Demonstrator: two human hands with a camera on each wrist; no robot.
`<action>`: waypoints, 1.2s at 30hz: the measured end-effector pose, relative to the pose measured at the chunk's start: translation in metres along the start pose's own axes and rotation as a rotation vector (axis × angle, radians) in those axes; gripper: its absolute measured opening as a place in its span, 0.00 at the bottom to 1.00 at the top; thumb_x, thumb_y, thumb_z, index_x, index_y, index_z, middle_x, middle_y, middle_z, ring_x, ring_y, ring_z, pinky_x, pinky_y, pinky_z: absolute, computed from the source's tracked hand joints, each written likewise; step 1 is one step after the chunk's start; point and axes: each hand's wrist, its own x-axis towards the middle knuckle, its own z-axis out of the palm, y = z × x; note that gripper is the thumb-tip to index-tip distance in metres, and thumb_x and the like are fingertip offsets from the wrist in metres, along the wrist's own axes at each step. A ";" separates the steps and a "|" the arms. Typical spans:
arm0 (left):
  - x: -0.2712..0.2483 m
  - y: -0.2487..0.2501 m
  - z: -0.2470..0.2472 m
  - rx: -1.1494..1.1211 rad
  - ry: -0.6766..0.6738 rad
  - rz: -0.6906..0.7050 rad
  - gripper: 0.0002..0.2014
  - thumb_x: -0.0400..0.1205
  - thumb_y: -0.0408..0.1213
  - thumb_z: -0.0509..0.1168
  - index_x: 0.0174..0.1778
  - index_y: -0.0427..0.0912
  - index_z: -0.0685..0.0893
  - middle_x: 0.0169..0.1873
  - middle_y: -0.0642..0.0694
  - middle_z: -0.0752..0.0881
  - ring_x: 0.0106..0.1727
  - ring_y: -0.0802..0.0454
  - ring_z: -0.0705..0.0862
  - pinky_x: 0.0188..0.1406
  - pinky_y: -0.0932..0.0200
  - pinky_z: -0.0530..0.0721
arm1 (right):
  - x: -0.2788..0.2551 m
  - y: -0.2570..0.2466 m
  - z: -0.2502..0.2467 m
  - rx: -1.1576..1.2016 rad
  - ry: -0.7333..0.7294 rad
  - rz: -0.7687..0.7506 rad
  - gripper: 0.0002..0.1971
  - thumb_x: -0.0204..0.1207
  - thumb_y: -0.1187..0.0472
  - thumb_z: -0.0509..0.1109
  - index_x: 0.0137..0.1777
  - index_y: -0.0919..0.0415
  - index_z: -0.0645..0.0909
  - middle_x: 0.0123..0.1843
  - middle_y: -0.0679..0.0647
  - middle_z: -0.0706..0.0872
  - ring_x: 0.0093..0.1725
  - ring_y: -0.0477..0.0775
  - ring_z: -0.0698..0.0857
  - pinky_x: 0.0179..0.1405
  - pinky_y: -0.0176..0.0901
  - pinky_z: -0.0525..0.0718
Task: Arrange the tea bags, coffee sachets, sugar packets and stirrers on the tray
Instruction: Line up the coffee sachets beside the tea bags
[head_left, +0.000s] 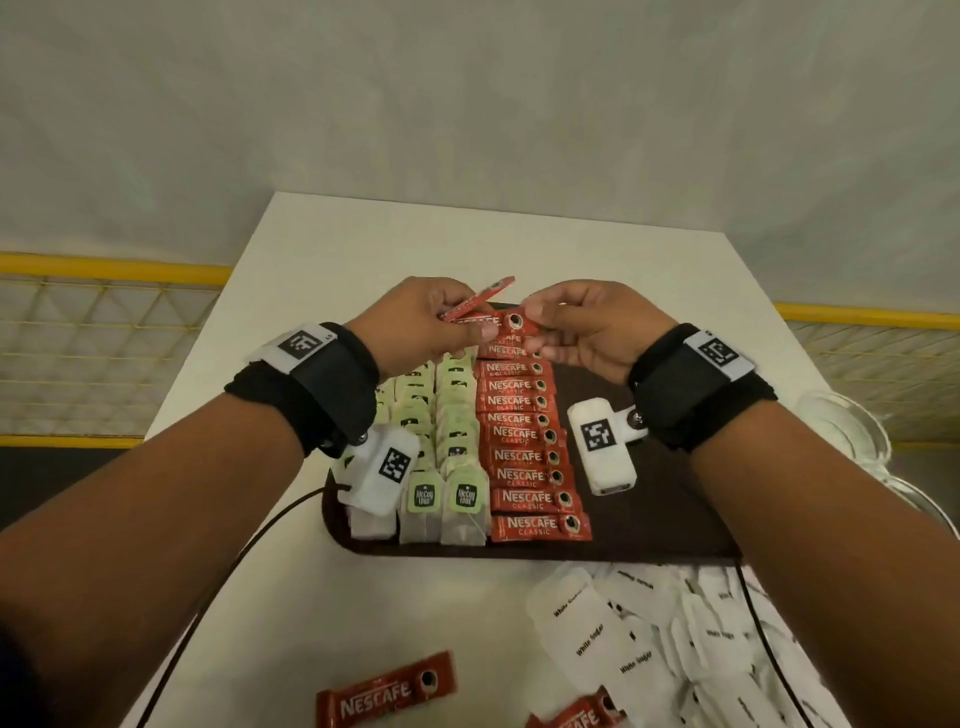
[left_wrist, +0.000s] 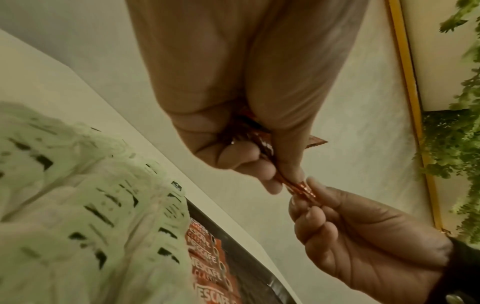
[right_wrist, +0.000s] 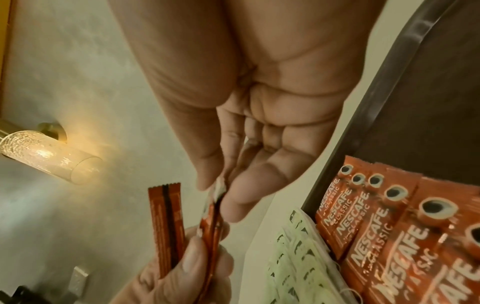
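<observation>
A dark brown tray (head_left: 649, 509) holds rows of green-tagged tea bags (head_left: 457, 415) on its left and a column of red Nescafe sachets (head_left: 519, 436) in the middle. Above the tray's far end, my left hand (head_left: 467, 322) grips two red sachets. One of them (head_left: 485, 297) sticks up and away. The other sachet (head_left: 501, 323) lies level, and my right hand (head_left: 535, 325) pinches its free end between thumb and fingertips. The right wrist view shows that pinch (right_wrist: 221, 191) on the sachet (right_wrist: 210, 222), with the spare sachet (right_wrist: 166, 222) beside it.
A heap of white sugar packets (head_left: 649, 649) lies on the white table in front of the tray, at the right. Two loose Nescafe sachets (head_left: 387, 693) lie near the front edge. Glassware (head_left: 841, 431) stands at the right edge. A black cable (head_left: 234, 561) trails left.
</observation>
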 end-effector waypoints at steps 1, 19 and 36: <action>0.004 -0.001 0.000 0.006 0.031 0.005 0.12 0.78 0.44 0.76 0.52 0.42 0.89 0.33 0.52 0.86 0.30 0.64 0.80 0.30 0.67 0.79 | 0.006 0.000 0.001 0.002 0.005 -0.005 0.17 0.74 0.66 0.74 0.61 0.72 0.81 0.42 0.62 0.90 0.35 0.50 0.89 0.35 0.35 0.88; 0.026 -0.038 -0.029 0.019 0.208 -0.176 0.12 0.86 0.37 0.57 0.51 0.44 0.88 0.48 0.37 0.91 0.41 0.43 0.78 0.41 0.48 0.78 | 0.074 0.027 -0.036 -0.339 0.410 0.087 0.03 0.77 0.64 0.74 0.49 0.62 0.86 0.43 0.59 0.90 0.31 0.47 0.82 0.31 0.37 0.82; 0.028 -0.033 -0.016 0.109 0.102 -0.124 0.11 0.89 0.38 0.58 0.59 0.48 0.87 0.40 0.48 0.87 0.37 0.59 0.82 0.37 0.61 0.77 | 0.092 0.017 -0.023 -0.799 0.366 -0.041 0.19 0.78 0.43 0.68 0.47 0.61 0.85 0.43 0.54 0.88 0.40 0.53 0.84 0.43 0.47 0.85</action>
